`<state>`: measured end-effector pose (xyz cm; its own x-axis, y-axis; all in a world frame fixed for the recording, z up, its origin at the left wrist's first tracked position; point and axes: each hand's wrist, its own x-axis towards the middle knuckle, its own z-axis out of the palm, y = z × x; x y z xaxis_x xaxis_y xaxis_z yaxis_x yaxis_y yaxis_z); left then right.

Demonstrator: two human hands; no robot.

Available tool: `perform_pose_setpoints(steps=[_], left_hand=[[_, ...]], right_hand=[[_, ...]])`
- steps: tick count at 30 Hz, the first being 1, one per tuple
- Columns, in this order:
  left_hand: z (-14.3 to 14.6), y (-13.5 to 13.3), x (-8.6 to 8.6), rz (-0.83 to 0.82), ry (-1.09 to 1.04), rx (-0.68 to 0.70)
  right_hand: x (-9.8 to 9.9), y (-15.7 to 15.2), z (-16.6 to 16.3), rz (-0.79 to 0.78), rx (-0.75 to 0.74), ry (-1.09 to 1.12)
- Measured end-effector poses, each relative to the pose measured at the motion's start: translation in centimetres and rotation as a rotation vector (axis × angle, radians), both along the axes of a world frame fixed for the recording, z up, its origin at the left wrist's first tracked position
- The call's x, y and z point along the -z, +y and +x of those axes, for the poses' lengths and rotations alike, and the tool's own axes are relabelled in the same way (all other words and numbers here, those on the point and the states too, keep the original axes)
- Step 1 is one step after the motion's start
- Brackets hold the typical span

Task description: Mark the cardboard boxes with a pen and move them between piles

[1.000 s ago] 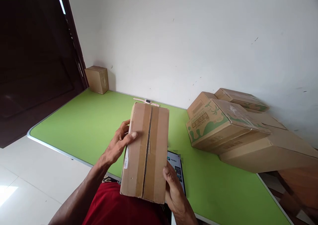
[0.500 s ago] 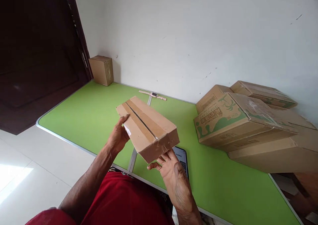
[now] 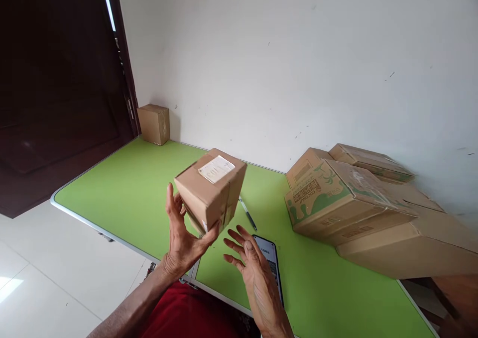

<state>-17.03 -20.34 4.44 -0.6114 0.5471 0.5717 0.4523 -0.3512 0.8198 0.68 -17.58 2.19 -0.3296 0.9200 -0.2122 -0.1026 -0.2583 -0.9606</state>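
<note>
A small brown cardboard box (image 3: 194, 186) with a white label (image 3: 216, 169) on its upper face is held tilted above the green table. My left hand (image 3: 184, 241) grips it from below and the left, thumb at its near lower corner. Just right of the box and apart from it, my right hand (image 3: 252, 268) has its fingers spread and holds nothing. Below that hand lies a phone (image 3: 271, 258) with its screen lit, partly covered by the hand. A pen (image 3: 248, 214) rests behind the phone, its far end hidden by the box.
Several cardboard boxes are piled on the right, among them a box with green coconut print (image 3: 317, 198). Another carton (image 3: 153, 124) stands at the far left corner of the green table (image 3: 123, 178), against the wall. A dark door (image 3: 59, 89) is at the left.
My left hand has turned the box, so the labelled face now shows instead of the taped seam. My right hand has come away from the box. The pen has come into sight; the watch is hidden.
</note>
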Motion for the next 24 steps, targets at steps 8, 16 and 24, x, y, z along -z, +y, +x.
perform_pose_setpoints(steps=[8,16,24], left_hand=[[1.5,-0.5,-0.4,0.001,0.348,0.033],[2.0,-2.1,-2.2,-0.035,0.397,0.501],[-2.2,-0.9,-3.5,-0.123,-0.181,0.434]], right_hand=[[-3.8,-0.4,-0.2,0.552,0.082,-0.119],[-3.6,2.2,-0.8,0.348,0.208,0.152],[-3.2,3.8,0.3,0.065,0.329,0.274]])
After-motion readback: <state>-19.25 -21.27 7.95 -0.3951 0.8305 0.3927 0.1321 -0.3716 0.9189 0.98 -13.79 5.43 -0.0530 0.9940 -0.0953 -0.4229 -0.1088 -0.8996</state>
